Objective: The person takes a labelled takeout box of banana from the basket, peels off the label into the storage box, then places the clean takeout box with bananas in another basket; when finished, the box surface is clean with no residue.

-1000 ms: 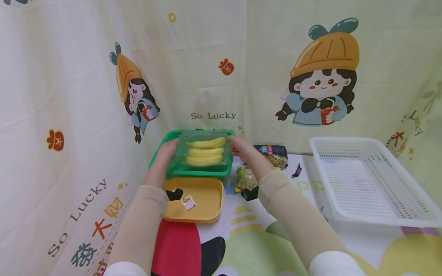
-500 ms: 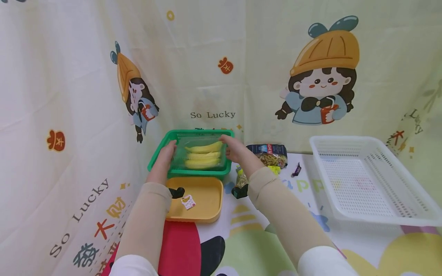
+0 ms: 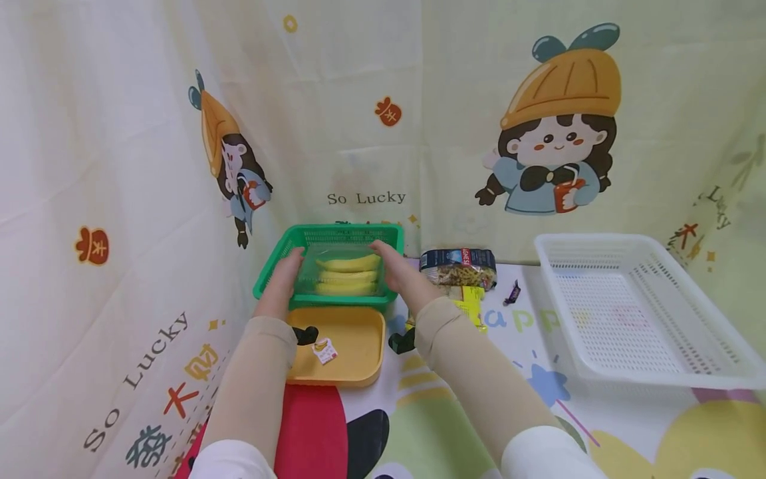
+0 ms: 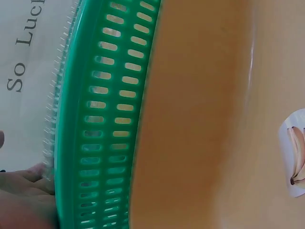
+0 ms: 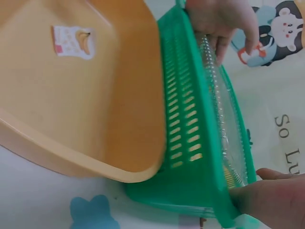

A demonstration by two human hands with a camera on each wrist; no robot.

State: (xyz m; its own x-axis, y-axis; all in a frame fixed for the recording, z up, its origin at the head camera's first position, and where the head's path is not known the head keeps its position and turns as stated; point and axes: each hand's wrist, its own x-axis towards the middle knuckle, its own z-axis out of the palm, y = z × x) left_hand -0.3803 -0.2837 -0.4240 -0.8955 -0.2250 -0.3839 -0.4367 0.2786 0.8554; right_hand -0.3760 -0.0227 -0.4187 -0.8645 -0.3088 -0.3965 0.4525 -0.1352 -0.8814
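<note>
A clear plastic box [image 3: 308, 266] with several bananas [image 3: 347, 276] inside sits within the green basket [image 3: 338, 301]. My left hand [image 3: 287, 273] is along the box's left side, its fingers reaching down inside the basket rim and its thumb standing apart in the right wrist view. On the opposite side, my right hand [image 3: 391, 265] is at the box's right end, with its thumb [image 5: 269, 174] stretched out straight. Directly in front of the basket lies an orange tray [image 3: 356, 332] bearing a small banana picture card [image 3: 325, 350].
Right of the basket are a pasta bag [image 3: 457, 267] and a yellow-edged bag [image 3: 471, 306], partly hidden by my right arm. A small dark-wrapped candy [image 3: 512, 293] lies farther right. The large white basket [image 3: 688, 380] stands at the far right, and patterned cloth [image 3: 449, 133] hangs behind.
The banana box has gone down into the green basket and slightly left. My right hand moved left and down with it, uncovering more of the bags; my left hand shifted only a little.
</note>
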